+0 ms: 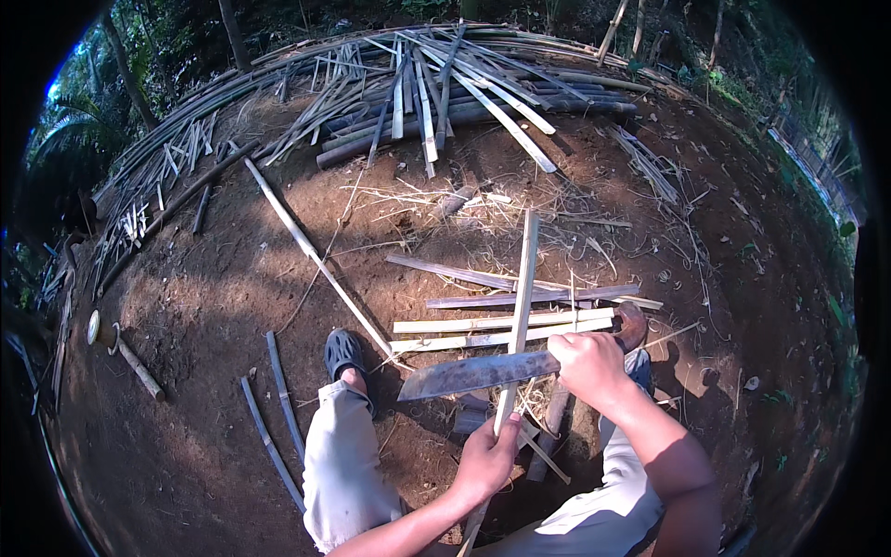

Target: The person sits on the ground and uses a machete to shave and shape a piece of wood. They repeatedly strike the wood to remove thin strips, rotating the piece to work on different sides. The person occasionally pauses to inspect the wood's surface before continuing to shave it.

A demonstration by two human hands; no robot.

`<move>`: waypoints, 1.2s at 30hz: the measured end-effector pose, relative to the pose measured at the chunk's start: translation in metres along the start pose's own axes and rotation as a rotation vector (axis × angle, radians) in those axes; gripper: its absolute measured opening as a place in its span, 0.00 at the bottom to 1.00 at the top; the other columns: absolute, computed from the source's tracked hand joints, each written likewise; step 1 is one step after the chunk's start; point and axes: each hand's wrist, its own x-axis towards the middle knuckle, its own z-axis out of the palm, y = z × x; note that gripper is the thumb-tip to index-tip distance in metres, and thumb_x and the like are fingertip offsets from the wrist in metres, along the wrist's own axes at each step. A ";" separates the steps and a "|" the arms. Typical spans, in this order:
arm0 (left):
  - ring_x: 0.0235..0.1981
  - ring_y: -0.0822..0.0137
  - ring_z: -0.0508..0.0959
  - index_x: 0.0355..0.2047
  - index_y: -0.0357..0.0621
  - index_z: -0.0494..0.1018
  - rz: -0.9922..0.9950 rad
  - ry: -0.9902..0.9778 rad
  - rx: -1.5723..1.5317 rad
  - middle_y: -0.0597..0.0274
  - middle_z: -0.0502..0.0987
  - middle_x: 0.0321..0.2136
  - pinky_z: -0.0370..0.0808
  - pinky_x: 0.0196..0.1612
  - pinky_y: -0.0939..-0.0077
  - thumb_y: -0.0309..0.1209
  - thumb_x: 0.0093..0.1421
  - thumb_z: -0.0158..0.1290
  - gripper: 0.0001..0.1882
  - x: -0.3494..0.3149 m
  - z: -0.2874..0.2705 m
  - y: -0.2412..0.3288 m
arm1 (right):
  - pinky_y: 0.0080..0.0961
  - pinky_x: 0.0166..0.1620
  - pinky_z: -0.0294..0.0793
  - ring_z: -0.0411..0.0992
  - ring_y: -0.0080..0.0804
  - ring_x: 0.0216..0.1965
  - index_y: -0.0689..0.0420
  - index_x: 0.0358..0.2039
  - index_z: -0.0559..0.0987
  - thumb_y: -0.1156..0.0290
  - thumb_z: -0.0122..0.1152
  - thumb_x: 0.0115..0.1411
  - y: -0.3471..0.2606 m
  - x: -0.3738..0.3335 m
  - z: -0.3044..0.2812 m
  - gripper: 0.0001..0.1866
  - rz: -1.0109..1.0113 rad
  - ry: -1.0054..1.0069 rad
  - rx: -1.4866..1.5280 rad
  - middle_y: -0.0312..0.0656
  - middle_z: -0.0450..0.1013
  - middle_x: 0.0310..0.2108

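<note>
My left hand [487,461] is closed round the lower part of a long pale bamboo strip [523,290], which points up and away from me. In my right hand [590,368] is the handle of a machete [473,374]. Its broad, dark-stained blade lies across the strip just above my left hand, tip toward the left. The brown knob-like end [631,327] of the handle shows past my right fist. Behind the blade, several split bamboo pieces [501,322] lie crosswise on the ground. Below it are bamboo offcuts [553,418], partly hidden by my hands.
My legs [351,464] are spread on either side of the work. A long bamboo pole [311,249] lies slantwise on the left, near two dark strips [284,395]. Far off is a big heap of bamboo [436,88]. Fine shavings [575,209] litter the brown soil.
</note>
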 end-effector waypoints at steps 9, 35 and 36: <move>0.18 0.77 0.62 0.29 0.36 0.67 0.121 0.109 0.290 0.69 0.63 0.14 0.63 0.22 0.73 0.42 0.71 0.41 0.21 -0.004 0.015 -0.010 | 0.42 0.28 0.74 0.76 0.50 0.24 0.56 0.21 0.75 0.79 0.55 0.47 0.036 0.032 0.026 0.03 0.201 0.035 0.199 0.47 0.74 0.20; 0.14 0.75 0.72 0.32 0.39 0.65 -0.004 -0.029 -0.088 0.63 0.73 0.19 0.68 0.18 0.80 0.44 0.69 0.47 0.19 0.016 0.005 0.009 | 0.16 0.15 0.51 0.54 0.11 0.12 0.56 0.33 0.77 0.62 0.63 0.63 -0.005 0.012 -0.008 0.11 0.762 -0.239 1.429 0.24 0.59 0.13; 0.15 0.74 0.73 0.32 0.38 0.65 0.003 -0.044 -0.052 0.62 0.74 0.20 0.69 0.18 0.79 0.45 0.69 0.46 0.20 0.014 0.006 0.010 | 0.16 0.16 0.51 0.54 0.11 0.12 0.56 0.33 0.77 0.64 0.63 0.63 -0.006 0.009 -0.006 0.09 0.756 -0.194 1.426 0.24 0.60 0.14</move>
